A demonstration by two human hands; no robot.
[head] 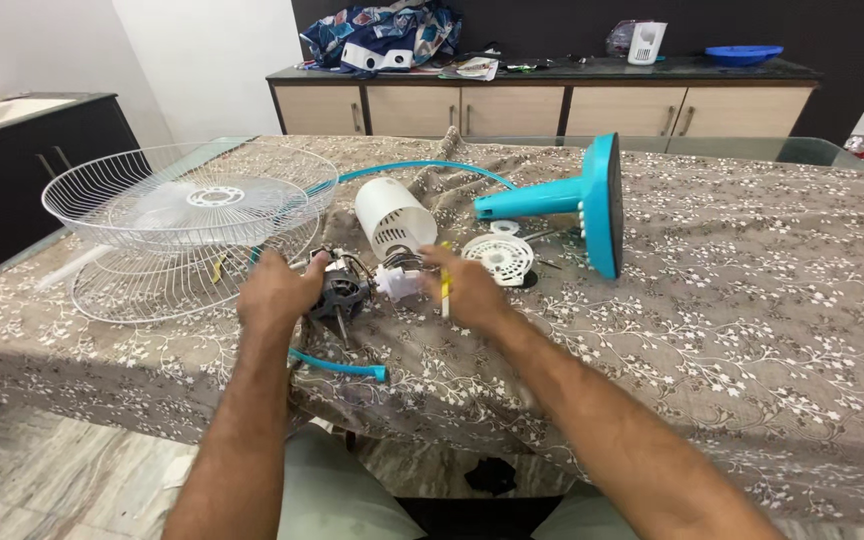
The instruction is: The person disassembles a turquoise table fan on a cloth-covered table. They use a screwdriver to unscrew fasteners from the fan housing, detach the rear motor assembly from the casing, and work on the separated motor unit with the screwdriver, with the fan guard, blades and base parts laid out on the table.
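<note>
The fan motor (pixel 340 294) sits near the table's (pixel 752 330) front edge, gripped by the left hand (pixel 277 290), fingers closed around its side. The right hand (pixel 467 288) is closed on a yellow screwdriver (pixel 445 285), touching a white plastic part (pixel 399 283) beside the motor. Behind lie a white motor cover (pixel 392 215), wire guards (pixel 182 215) toward the left edge, and a blue fan base (pixel 592 200).

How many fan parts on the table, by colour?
White: 4 - two wire guards, motor cover, round vented disc
Blue: 3 - stand base, ring, cable
Dark: 1 - motor, held by left hand
Total: 8
</note>
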